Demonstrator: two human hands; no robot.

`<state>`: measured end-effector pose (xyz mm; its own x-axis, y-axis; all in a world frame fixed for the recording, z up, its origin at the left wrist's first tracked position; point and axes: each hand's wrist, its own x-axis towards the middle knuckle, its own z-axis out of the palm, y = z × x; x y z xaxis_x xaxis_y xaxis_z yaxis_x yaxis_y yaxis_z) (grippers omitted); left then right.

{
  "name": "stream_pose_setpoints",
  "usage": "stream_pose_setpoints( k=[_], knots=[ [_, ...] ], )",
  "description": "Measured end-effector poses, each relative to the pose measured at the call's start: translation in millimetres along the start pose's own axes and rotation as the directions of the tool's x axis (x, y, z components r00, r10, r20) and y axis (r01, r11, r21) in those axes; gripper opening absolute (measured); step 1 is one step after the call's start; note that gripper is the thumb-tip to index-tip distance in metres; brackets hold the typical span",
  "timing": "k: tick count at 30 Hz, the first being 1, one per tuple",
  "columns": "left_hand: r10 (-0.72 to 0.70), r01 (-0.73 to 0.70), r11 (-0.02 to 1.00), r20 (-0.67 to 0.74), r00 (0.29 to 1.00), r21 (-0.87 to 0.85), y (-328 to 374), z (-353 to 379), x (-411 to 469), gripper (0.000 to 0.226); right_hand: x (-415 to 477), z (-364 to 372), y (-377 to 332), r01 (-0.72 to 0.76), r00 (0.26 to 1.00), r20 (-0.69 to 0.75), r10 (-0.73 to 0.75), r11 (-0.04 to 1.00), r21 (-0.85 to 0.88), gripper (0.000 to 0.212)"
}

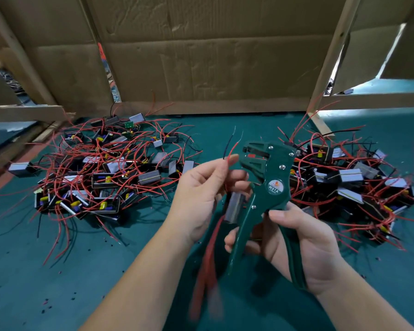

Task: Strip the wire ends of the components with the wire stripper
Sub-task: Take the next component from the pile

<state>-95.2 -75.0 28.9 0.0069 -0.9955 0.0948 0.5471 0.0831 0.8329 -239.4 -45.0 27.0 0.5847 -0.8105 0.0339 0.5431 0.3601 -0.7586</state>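
My right hand (304, 244) grips the handles of a dark green wire stripper (265, 177), jaws up and pointing left. My left hand (206, 189) pinches a red wire and a black wire (230, 145) just left of the jaws; their tips show bare metal. A small grey component (234, 207) hangs below my left hand between the two hands, with blurred red wires (208, 266) trailing down from it.
A heap of boxed components with red and black wires (103, 170) lies on the green mat at left. A second heap (354, 185) lies at right behind the stripper. Cardboard walls (201, 56) and wooden slats close off the back. Insulation bits speckle the mat (58, 283).
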Motion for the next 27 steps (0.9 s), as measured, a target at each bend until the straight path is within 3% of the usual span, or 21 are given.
stream_pose_setpoints(
  k=[2,5,10,17,27],
  knots=[
    [0.016,-0.016,1.000,-0.015,1.000,0.000,3,-3,-1,0.025,0,-1,1,0.014,1.000,-0.013,-0.014,1.000,-0.017,0.070],
    [0.097,-0.079,0.978,-0.083,0.992,0.193,10,-11,-1,0.014,1,-3,-2,0.027,0.997,-0.067,-0.027,1.000,-0.004,0.076],
    [0.223,-0.163,0.897,-0.101,0.970,0.412,14,-21,-1,0.018,0,-6,-7,-0.023,0.997,-0.078,0.023,1.000,-0.008,0.078],
    [0.268,-0.215,0.853,-0.046,0.962,0.475,20,-24,-3,0.016,0,-3,-4,-0.194,0.981,-0.028,0.194,0.981,-0.006,0.079],
    [0.353,-0.306,0.767,0.027,0.935,0.564,27,-11,-11,0.017,-5,-3,-4,-0.176,0.979,0.099,0.180,0.983,-0.045,0.050]
  ],
)
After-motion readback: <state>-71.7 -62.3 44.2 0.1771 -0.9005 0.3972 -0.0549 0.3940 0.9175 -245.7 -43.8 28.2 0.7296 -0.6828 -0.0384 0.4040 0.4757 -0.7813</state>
